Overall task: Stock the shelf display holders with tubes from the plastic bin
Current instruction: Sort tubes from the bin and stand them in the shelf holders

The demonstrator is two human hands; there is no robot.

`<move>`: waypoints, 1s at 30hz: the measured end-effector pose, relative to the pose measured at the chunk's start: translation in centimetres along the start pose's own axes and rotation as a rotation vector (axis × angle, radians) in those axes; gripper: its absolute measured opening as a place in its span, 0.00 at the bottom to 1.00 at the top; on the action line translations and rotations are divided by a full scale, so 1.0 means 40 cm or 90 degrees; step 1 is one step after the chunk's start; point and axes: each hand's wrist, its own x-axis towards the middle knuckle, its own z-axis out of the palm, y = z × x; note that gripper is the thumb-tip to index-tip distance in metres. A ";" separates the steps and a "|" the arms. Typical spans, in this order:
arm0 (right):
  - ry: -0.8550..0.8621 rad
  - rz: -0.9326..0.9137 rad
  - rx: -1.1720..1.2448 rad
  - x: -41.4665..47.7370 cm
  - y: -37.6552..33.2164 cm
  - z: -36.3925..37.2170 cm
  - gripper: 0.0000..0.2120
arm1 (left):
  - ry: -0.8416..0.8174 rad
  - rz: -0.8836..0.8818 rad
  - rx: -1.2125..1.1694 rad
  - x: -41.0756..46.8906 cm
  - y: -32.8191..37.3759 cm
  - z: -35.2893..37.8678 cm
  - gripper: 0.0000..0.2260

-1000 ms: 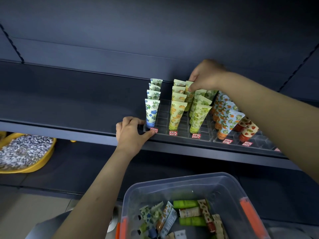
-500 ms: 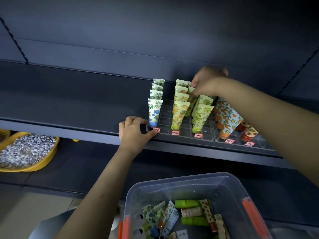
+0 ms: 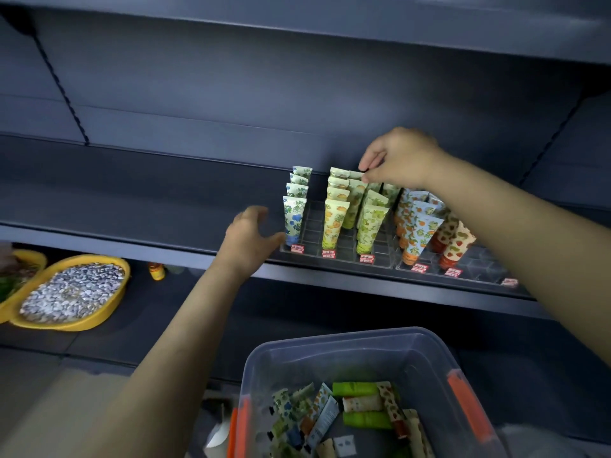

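Right hand (image 3: 398, 159) apparently on rear tube (image 3: 354, 175)

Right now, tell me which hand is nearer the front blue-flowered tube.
Left. The left hand is just left of the blue-flowered tube; the right hand pinches a green tube farther back.

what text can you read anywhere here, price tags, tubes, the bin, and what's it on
Nothing reads clearly enough to quote.
Red and white price tags on the display holder's front edge: print too blurred.
Shelf tubes: lettering near the caps, too small.
Loose tubes in the plastic bin: small print, unreadable.
The bin itself: no label visible.
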 end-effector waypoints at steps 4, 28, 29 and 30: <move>0.017 -0.077 0.007 -0.094 -0.010 -0.033 0.10 | 0.079 0.147 0.106 -0.049 0.084 -0.032 0.24; -0.206 0.171 0.205 -0.744 0.249 0.603 0.12 | -0.227 0.133 0.236 -0.515 -0.254 0.347 0.16; -0.213 0.187 0.211 -0.751 0.255 0.622 0.13 | -0.237 0.095 0.233 -0.524 -0.264 0.354 0.16; -0.227 0.201 0.223 -0.756 0.259 0.639 0.13 | -0.247 0.062 0.230 -0.532 -0.277 0.362 0.15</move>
